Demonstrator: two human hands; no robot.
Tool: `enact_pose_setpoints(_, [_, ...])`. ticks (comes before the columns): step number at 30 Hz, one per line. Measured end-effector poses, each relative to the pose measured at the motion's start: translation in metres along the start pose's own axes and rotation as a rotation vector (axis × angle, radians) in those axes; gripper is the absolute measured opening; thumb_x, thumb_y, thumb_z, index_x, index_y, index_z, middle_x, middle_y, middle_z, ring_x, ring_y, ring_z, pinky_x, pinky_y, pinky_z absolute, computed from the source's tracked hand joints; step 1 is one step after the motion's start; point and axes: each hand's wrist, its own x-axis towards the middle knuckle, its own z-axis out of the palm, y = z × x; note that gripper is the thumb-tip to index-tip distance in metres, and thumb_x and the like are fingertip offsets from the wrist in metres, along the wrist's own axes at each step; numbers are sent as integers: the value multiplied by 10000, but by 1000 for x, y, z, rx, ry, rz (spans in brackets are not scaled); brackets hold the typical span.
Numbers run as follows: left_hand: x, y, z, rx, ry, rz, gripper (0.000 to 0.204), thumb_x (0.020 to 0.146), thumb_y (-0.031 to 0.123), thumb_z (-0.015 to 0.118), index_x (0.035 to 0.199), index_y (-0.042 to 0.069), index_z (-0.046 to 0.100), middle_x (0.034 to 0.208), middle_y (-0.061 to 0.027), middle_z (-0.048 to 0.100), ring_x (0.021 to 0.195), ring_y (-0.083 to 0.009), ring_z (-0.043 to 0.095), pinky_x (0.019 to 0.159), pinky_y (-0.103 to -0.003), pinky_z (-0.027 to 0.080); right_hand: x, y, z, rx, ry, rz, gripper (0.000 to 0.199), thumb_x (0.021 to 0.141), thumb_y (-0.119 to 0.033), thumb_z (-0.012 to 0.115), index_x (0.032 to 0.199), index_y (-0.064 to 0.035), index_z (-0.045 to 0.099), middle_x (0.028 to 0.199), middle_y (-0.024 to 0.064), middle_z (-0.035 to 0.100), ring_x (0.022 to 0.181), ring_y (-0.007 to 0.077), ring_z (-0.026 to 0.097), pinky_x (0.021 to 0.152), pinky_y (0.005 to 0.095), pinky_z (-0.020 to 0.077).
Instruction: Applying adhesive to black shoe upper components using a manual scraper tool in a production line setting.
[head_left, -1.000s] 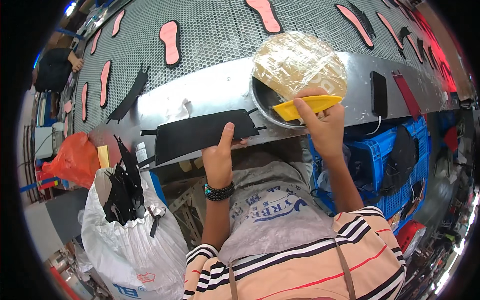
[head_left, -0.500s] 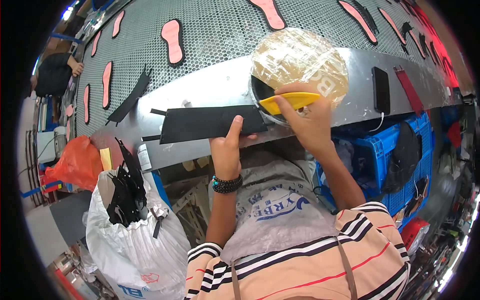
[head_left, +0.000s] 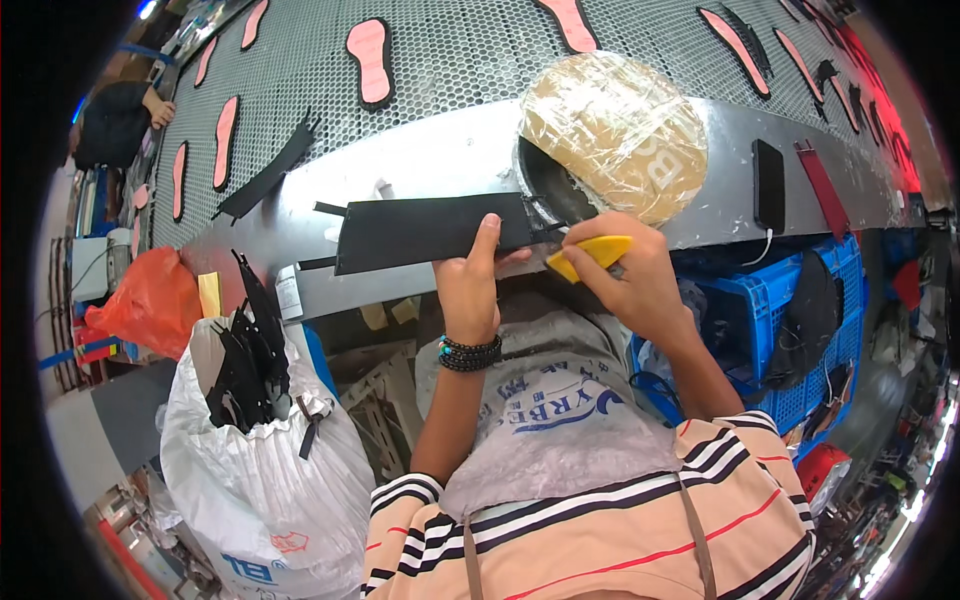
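My left hand [head_left: 470,292] grips a flat black strap-like piece [head_left: 420,232] by its lower edge, thumb on top. The piece has narrow tabs at both ends and is held over the metal ledge. My right hand [head_left: 635,272] is closed on a yellow wedge-shaped hand tool [head_left: 592,256], just beside the piece's right end. The tool's working tip is too blurred to tell whether it touches. Behind it stands a round tub [head_left: 560,190], dark inside, partly covered by a tape-wrapped brown cardboard disc [head_left: 625,130].
Pink insoles with black rims [head_left: 370,62] and a black strip [head_left: 270,172] lie on the perforated grey surface. A phone [head_left: 769,185] and red strap [head_left: 822,190] rest rightward on the ledge. Below are a blue crate [head_left: 735,305] and a white sack [head_left: 265,490] of black pieces.
My right hand has come down from the tub with the yellow tool, to the right end of the black piece. The piece is slightly higher in view; the whole view has shifted a little.
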Motion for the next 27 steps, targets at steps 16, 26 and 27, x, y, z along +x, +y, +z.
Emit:
enact_pose_setpoints(16, [-10,-9,4,-40,110,97,188,991,107,646,1094,-48,624,1012,-95,671,837,-157,673,671,-331,660,9,16,22,212,283,8,122,889,15,673,1003,-19,647,987,120,605,893,265,632,798,330,502])
enact_pose_setpoints(26, [-15,-18,11,-30,112,114,196,1000,111,633,1101,-57,641,1037,-104,678,846,-167,686,693,-328,656,6,19,15,249,264,-18,127,889,17,676,1007,-23,647,1034,116,612,921,276,638,803,336,509])
enact_pose_setpoints(27, [-15,-19,11,-35,105,114,197,997,101,632,1121,-51,636,1046,-107,680,851,-175,692,700,-339,657,6,19,14,225,164,-79,125,891,17,674,1006,-23,648,1035,116,614,922,275,638,803,337,509])
